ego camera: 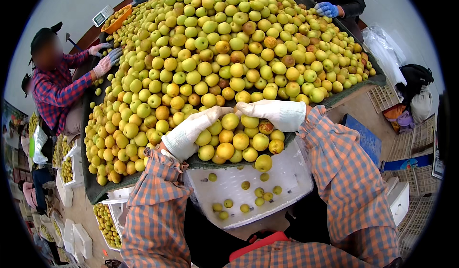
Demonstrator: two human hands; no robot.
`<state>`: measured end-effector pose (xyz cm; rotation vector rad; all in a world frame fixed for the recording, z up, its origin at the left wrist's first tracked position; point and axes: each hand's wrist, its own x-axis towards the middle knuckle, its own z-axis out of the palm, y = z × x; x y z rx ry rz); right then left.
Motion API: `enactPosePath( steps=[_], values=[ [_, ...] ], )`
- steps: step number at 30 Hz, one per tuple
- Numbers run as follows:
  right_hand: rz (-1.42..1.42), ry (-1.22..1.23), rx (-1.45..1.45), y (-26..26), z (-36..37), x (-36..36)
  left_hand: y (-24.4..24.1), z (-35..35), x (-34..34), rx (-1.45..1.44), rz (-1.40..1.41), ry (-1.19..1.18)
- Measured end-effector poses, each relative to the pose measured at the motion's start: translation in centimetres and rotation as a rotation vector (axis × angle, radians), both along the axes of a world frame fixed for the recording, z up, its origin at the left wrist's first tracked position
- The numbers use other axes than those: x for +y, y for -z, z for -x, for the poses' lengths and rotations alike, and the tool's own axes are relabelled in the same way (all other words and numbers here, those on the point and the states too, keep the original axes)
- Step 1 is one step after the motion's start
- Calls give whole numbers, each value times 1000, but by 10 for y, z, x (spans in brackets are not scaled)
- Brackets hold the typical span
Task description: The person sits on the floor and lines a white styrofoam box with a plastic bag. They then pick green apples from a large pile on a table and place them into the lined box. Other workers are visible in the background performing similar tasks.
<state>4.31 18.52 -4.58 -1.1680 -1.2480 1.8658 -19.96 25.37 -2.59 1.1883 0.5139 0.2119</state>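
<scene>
A large heap of yellow-green round fruit, like jujubes (200, 67), covers a table lined with dark green cloth. My left hand (197, 128), in a white knit glove, curves around the left and far side of a cluster of fruit (240, 140) at the near table edge. From the right, my right hand (276, 112), gloved too, cups the far side of that cluster; the fingertips of both hands nearly meet. One fruit (263, 163) is at the cloth's edge, over a white foam box (251, 216) lined with clear plastic. Several fruits lie scattered inside the box.
A person in a checked shirt (61, 92) has gloved hands at the heap's left side. Another's blue glove (327, 9) touches the far right. An orange basket (118, 18) stands by a scale (103, 15). Fruit-filled boxes (107, 225) are at lower left, plastic crates (412, 142) at right.
</scene>
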Motion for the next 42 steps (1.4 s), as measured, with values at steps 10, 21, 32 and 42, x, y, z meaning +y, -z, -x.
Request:
enactPosePath(
  steps=[10, 21, 32, 42],
  values=[
    [-622, -30, -454, -20, 14, -51, -8, 15, -41, 82, -754, -97],
    [-1222, 33, -831, 20, 40, -111, 35, 29, -105, -58, -1738, 19],
    [-674, 163, -1313, -34, -3, 28, 9, 63, -51, 247, -1311, -709],
    [-666, 75, -1438, -16, 55, 59, 24, 48, -36, 442, -1306, -858]
  ],
)
